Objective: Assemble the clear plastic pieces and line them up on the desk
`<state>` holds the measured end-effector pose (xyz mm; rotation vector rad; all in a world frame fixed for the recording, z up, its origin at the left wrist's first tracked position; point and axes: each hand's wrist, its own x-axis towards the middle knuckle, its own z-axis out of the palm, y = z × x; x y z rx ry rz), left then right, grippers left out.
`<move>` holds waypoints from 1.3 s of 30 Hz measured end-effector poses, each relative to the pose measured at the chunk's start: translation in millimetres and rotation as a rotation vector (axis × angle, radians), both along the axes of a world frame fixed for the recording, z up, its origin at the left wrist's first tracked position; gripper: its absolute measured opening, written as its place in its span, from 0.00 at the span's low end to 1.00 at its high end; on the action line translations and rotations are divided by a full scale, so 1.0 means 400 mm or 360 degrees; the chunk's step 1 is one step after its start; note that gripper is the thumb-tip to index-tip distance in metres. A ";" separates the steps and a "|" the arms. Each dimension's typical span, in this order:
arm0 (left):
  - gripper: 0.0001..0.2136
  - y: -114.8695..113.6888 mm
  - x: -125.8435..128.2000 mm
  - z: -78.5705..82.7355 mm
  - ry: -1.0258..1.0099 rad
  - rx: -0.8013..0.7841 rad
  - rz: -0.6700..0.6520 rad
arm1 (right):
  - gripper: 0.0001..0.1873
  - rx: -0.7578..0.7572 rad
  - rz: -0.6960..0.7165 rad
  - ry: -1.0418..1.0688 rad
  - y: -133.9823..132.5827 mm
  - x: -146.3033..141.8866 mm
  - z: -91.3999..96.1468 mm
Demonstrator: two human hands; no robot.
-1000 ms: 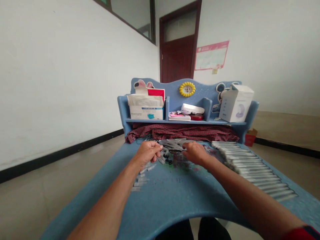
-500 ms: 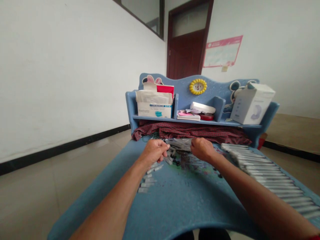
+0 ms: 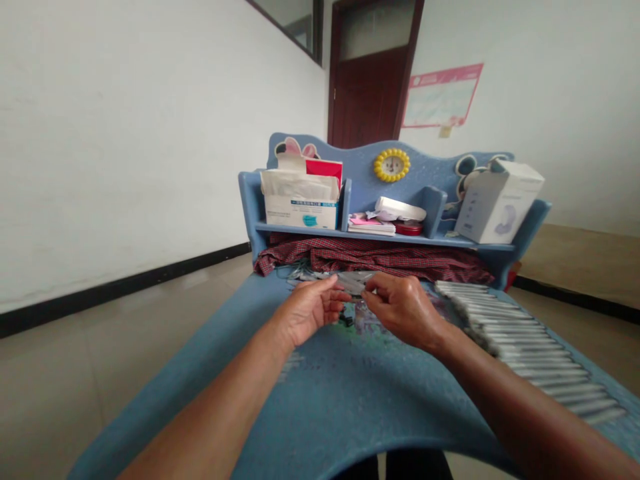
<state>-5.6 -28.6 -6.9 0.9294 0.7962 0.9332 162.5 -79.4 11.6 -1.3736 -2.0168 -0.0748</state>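
Observation:
My left hand (image 3: 314,308) hovers over the far middle of the blue desk, palm turned inward, fingers loosely bent and apart, with nothing visible in it. Facing it, my right hand (image 3: 400,308) is closed in a pinch; whatever its fingertips hold is too small or hidden to name. Behind and between both hands lies a heap of thin grey, partly clear pieces (image 3: 354,281). Small black parts (image 3: 346,320) rest just below the gap between the hands. Several short whitish pieces (image 3: 292,364) lie by my left forearm, blurred and partly covered.
Along the right side runs a row of slim clear-and-grey tubes (image 3: 543,360), their left ends dark. A checked red cloth (image 3: 370,257) is bunched beneath the shelf (image 3: 300,230). On that shelf stand a mask box (image 3: 300,208), papers (image 3: 371,228) and a white box (image 3: 500,203).
My left hand has opened from a closed grip. My right hand has come slightly left and lower, still pinched. The whole view has shifted a little.

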 end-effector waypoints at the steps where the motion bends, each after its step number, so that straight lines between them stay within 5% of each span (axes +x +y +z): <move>1: 0.07 0.000 -0.001 0.003 -0.0096 0.0003 0.0043 | 0.09 -0.0010 0.0055 0.0032 0.002 -0.005 -0.002; 7: 0.03 0.009 -0.021 0.015 -0.0396 0.0077 0.0292 | 0.15 -0.0218 0.0268 0.0100 0.050 0.019 0.000; 15: 0.04 0.018 -0.033 0.008 -0.0276 0.0191 0.0355 | 0.15 -0.0504 -0.0320 -0.1167 0.114 0.068 -0.069; 23: 0.06 0.010 -0.031 0.010 -0.0101 0.0268 0.0357 | 0.16 -0.0513 -0.0331 -0.1269 0.135 0.056 -0.115; 39: 0.05 0.012 -0.034 0.011 -0.0056 0.0282 0.0304 | 0.16 -0.0481 -0.0142 -0.1439 0.133 0.071 -0.085</move>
